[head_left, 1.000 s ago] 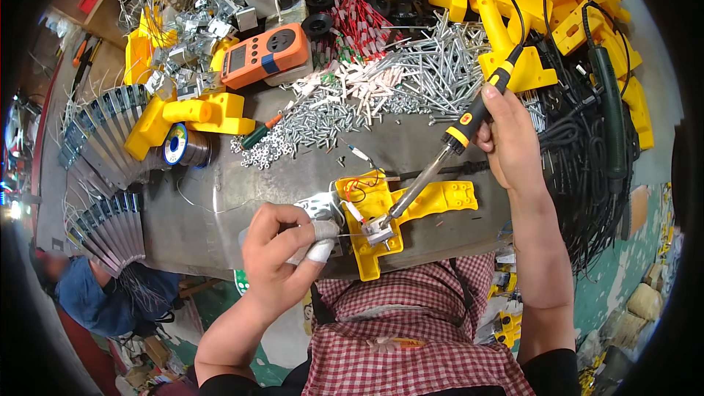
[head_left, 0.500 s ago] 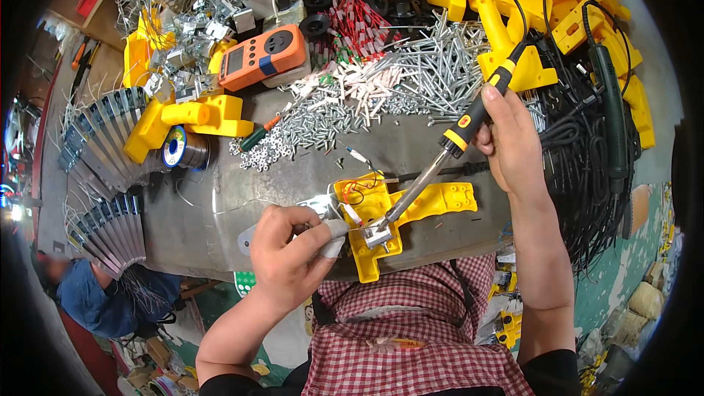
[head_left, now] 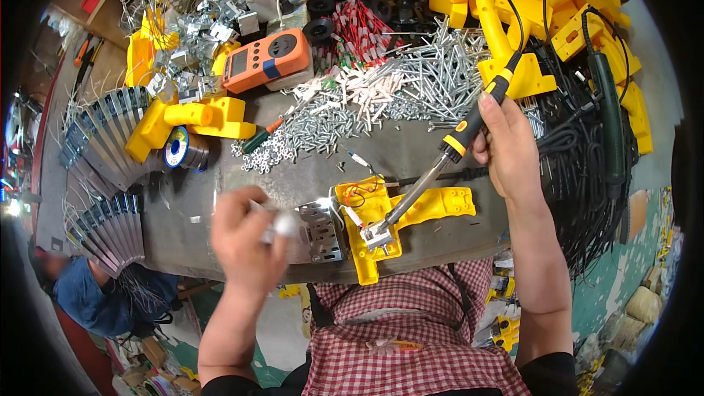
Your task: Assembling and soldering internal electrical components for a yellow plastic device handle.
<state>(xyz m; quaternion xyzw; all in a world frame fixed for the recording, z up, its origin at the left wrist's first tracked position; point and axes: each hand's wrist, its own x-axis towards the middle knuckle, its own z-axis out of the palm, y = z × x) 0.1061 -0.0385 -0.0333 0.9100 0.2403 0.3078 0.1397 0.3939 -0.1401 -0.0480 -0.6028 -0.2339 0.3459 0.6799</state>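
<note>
My right hand is closed around the yellow-and-black handle of a soldering iron. The iron slants down to the left, its tip at a small silver metal part in an open yellow plastic housing half with a handle. Thin red and black wires and a white sleeve lie inside that housing. Left of it, a perforated metal plate adjoins the housing. My left hand is raised beside the plate, apart from the housing. Motion blurs its fingers, one wearing a whitish finger cover; what they hold cannot be made out.
Behind the housing lie heaps of screws and nuts, a screwdriver, a solder spool and an orange meter. Black cables and yellow housings crowd the right; fanned metal plates stand left.
My left hand has moved left, away from the housing and the iron's tip, uncovering the perforated plate. My right hand and the iron have barely moved.
</note>
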